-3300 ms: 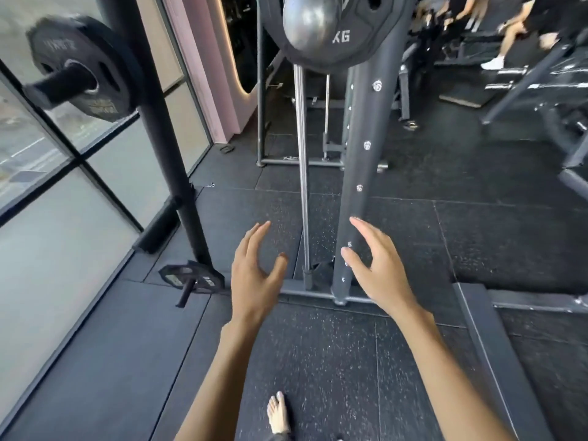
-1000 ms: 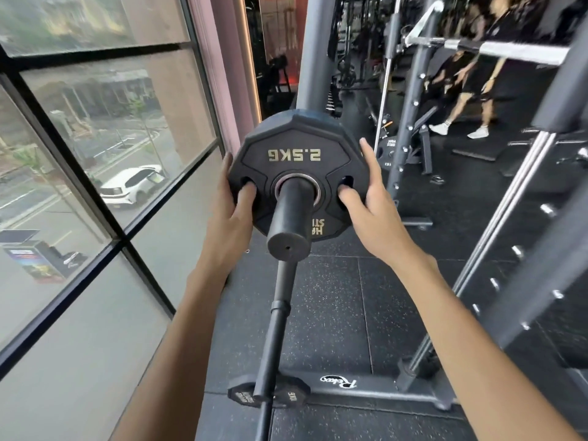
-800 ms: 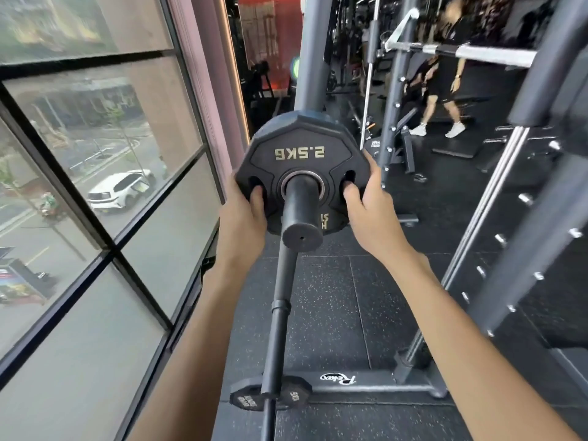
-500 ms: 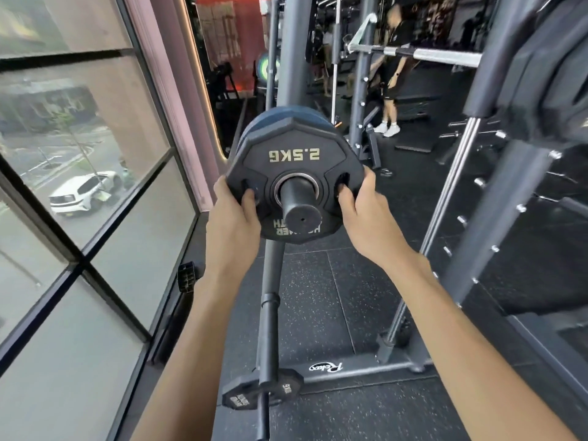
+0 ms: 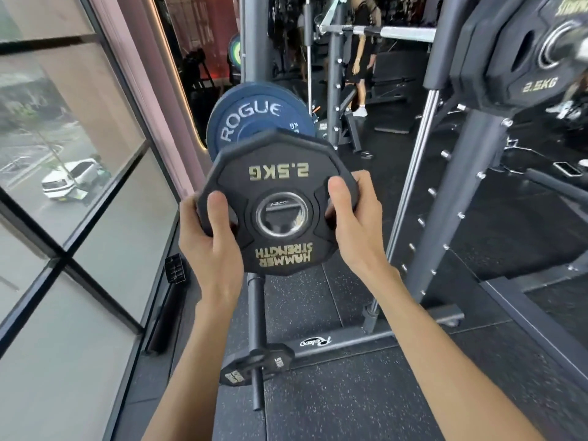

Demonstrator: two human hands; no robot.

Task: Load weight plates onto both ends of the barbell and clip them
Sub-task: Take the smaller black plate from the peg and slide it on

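Observation:
A black 2.5 kg weight plate [image 5: 280, 183] is held in the air in front of me, off its storage peg, its centre hole empty. My left hand [image 5: 211, 240] grips its left handle slot, thumb on the face. My right hand [image 5: 356, 218] grips the right slot the same way. Behind it a blue Rogue plate [image 5: 254, 119] stays on the storage rack. At the top right another black 2.5 kg plate [image 5: 521, 55] sits on the barbell sleeve [image 5: 572, 43]. No clip is visible.
A black storage peg [image 5: 256, 313] points toward me below the held plate, with a small plate [image 5: 254, 361] low on another peg. Rack uprights [image 5: 451, 198] stand to the right, a window wall [image 5: 79, 186] on the left. A person [image 5: 361, 52] stands far back.
Both hands have pulled the 2.5 kg plate off its storage peg toward me; the blue Rogue plate behind it is now uncovered. My view has swung right, bringing the loaded barbell end into sight.

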